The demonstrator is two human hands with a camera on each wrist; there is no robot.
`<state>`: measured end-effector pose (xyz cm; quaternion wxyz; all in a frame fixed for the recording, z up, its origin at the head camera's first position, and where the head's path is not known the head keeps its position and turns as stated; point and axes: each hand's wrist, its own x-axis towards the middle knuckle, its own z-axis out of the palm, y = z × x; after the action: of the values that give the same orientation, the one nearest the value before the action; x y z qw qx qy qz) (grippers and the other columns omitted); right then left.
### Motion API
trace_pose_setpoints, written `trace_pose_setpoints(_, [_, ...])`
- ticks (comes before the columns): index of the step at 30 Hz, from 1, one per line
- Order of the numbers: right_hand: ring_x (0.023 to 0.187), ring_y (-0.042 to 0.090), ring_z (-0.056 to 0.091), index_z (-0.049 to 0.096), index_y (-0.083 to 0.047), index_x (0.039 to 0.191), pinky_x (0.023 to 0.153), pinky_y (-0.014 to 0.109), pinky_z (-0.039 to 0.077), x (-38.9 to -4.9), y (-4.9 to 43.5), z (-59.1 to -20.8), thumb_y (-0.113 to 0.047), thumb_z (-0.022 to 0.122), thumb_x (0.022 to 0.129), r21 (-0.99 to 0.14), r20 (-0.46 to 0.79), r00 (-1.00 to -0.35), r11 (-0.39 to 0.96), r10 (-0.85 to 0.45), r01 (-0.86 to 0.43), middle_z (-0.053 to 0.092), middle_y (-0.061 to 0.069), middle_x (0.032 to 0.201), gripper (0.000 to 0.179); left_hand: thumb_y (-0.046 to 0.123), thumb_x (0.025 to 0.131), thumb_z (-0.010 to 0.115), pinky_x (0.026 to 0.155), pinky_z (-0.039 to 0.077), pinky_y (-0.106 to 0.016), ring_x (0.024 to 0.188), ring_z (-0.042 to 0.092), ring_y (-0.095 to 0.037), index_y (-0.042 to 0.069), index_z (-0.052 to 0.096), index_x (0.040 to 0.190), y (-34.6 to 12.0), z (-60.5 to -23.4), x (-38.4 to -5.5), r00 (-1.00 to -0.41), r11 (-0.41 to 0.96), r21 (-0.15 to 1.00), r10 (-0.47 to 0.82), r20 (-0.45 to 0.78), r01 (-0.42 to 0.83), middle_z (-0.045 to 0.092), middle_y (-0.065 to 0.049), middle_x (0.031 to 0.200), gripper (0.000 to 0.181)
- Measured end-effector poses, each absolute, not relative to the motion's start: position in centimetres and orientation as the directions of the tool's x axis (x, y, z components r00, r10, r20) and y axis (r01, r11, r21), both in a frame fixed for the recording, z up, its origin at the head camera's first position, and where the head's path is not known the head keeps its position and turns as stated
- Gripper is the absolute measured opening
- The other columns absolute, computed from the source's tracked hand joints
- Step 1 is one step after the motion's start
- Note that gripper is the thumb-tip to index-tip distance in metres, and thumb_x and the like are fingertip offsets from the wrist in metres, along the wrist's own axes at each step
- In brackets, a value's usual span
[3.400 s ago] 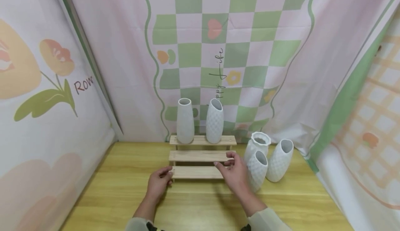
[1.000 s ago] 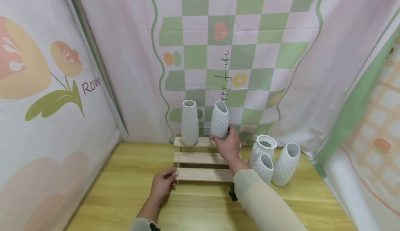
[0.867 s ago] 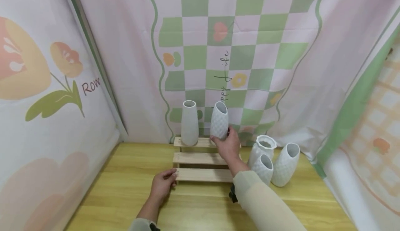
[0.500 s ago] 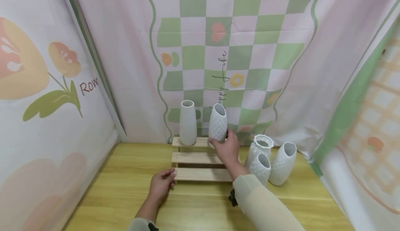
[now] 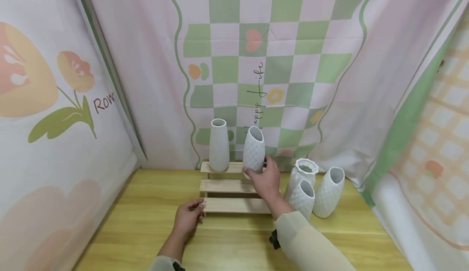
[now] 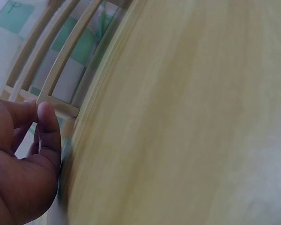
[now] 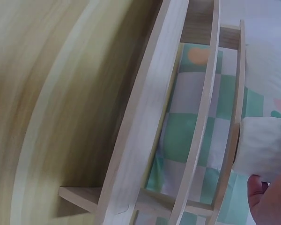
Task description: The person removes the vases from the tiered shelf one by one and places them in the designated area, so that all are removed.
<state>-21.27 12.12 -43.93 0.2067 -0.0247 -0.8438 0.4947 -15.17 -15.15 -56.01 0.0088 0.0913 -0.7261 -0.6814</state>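
A three-step wooden rack [image 5: 234, 205] stands on the table, its lowest step towards me. My left hand [image 5: 187, 220] pinches the left end of that step; in the left wrist view, the hand's thumb and fingers [image 6: 49, 126] meet at the rack's end. With my right hand [image 5: 266, 178] I grip the lower part of a white diamond-patterned vase [image 5: 254, 149], its slanted mouth upward. The vase is at the front of the top step; the hand hides its base. A tall smooth white vase [image 5: 219, 149] stands upright on the same step, to the left.
Right of the rack, three white vases stand on the table: one with a ruffled rim [image 5: 297, 177], a short slant-mouthed vase [image 5: 302, 202] in front, and a taller patterned vase [image 5: 329, 193]. A checkered cloth [image 5: 253, 69] hangs close behind the rack.
My right hand has gone from above the lower steps to the patterned vase and gripped it. The vase has since shifted forward and slightly down. My left hand keeps its place on the rack.
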Motion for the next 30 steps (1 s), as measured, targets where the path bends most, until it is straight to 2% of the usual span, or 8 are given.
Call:
trace_pose_setpoints(8, [0.106, 0.032, 0.063, 0.054, -0.005, 0.141, 0.087, 0.046, 0.06, -20.1, 12.1, -44.1, -0.033, 0.093, 0.074, -0.827, 0.338, -0.913, 0.535, 0.228, -0.173, 0.06, 0.014, 0.122, 0.082, 0.009, 0.096, 0.072, 0.064, 0.062, -0.03, 0.075, 0.067, -0.019, -0.002, 0.07, 0.127, -15.1, -56.2, -15.3, -0.984, 0.044, 0.992, -0.144, -0.108, -0.115, 0.073, -0.014, 0.103, 0.033])
trace_pose_setpoints(13, [0.109, 0.03, 0.063, 0.054, -0.004, 0.14, 0.088, 0.045, 0.06, -19.0, 11.9, -44.6, -0.033, 0.093, 0.076, -0.839, 0.328, -0.924, 0.51, 0.196, -0.19, 0.062, 0.013, 0.123, 0.081, 0.008, 0.096, 0.073, 0.064, 0.062, -0.029, 0.076, 0.067, -0.019, -0.001, 0.071, 0.126, -15.2, -56.3, -15.4, -0.983, 0.047, 0.993, -0.153, -0.104, -0.112, 0.073, -0.015, 0.106, 0.032])
trace_pose_setpoints(20, [0.101, 0.027, 0.063, 0.054, -0.004, 0.142, 0.083, 0.042, 0.057, -17.5, 11.3, -45.6, -0.033, 0.093, 0.076, -0.839, 0.307, -0.933, 0.516, 0.188, -0.173, 0.065, 0.012, 0.122, 0.083, 0.009, 0.096, 0.073, 0.064, 0.062, -0.028, 0.076, 0.068, -0.019, 0.0, 0.072, 0.125, -15.1, -56.2, -15.5, -0.983, 0.047, 0.993, -0.155, -0.101, -0.109, 0.073, -0.016, 0.111, 0.031])
trace_pose_setpoints(26, [0.104, 0.027, 0.063, 0.055, -0.006, 0.142, 0.084, 0.041, 0.058, -16.6, 11.2, -46.0, -0.032, 0.094, 0.075, -0.849, 0.297, -0.938, 0.498, 0.178, -0.175, 0.064, 0.01, 0.122, 0.082, 0.007, 0.095, 0.073, 0.063, 0.062, -0.028, 0.074, 0.068, -0.019, -0.003, 0.071, 0.125, -15.1, -56.2, -15.4, -0.985, 0.037, 0.995, -0.156, -0.081, -0.087, 0.073, -0.019, 0.11, 0.031])
trace_pose_setpoints(30, [0.101, 0.025, 0.063, 0.057, -0.007, 0.138, 0.081, 0.038, 0.058, -16.1, 11.3, -46.6, -0.032, 0.095, 0.074, -0.846, 0.3, -0.939, 0.501, 0.168, -0.181, 0.065, 0.01, 0.121, 0.079, 0.007, 0.095, 0.073, 0.063, 0.062, -0.028, 0.074, 0.068, -0.019, -0.003, 0.071, 0.125, -15.1, -56.2, -15.2, -0.984, 0.031, 0.995, -0.154, -0.089, -0.094, 0.073, -0.018, 0.108, 0.032])
